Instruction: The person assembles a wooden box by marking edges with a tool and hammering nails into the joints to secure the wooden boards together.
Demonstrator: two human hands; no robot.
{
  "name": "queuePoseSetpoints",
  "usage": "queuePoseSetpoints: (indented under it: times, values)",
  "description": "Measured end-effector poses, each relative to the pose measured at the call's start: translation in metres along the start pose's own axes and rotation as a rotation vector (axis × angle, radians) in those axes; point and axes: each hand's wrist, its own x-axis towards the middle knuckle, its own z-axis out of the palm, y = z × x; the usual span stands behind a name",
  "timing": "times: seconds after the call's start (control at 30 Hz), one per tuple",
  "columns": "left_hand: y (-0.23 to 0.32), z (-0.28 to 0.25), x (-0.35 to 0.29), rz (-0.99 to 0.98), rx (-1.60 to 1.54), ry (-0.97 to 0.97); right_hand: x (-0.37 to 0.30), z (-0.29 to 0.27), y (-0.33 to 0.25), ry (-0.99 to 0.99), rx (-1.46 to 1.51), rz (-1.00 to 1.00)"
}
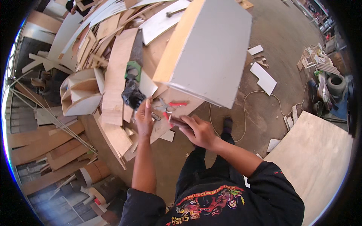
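My right hand (201, 133) is closed round a dark brown, narrow object (180, 122), whose kind I cannot make out. It points left toward my other hand. My left hand (144, 119) is raised beside it with fingertips pressed together; anything in them is too small to name. Just beyond lie a pair of red-handled pliers (177, 104) on the wooden worktop (188, 98) and a crumpled black plastic bag (132, 95). A green object with a round opening (133, 71) rests past the bag. The large grey box-like panel piece (213, 52) with a pale wood side stands ahead of my hands.
Offcuts and boards (109, 28) are heaped at the far left, near a curved wooden shelf unit (82, 91). A hammer (175, 12) lies on a white board. A cable (244, 109) snakes over the floor at right, near white scraps (263, 78) and a large plywood sheet (313, 158).
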Motion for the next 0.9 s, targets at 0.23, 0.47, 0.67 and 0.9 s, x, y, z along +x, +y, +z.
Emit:
queuePoseSetpoints:
  times: [0.23, 0.47, 0.67, 0.9]
  values:
    - [-0.108, -0.038, -0.059, -0.650, -0.254, 0.038, 0.007, 0.189, 0.067, 0.005, 0.011, 0.305]
    - [-0.166, -0.065, -0.059, -0.626, -0.197, 0.023, 0.035, 0.226, 0.074, 0.051, 0.005, 0.312]
    - [-0.116, -0.048, -0.044, -0.473, -0.204, 0.024, 0.049, 0.176, 0.023, -0.012, 0.016, 0.290]
    - [0.059, 0.004, -0.010, 0.002, -0.449, -0.164, 0.107, 0.065, -0.059, 0.149, 0.070, 0.050]
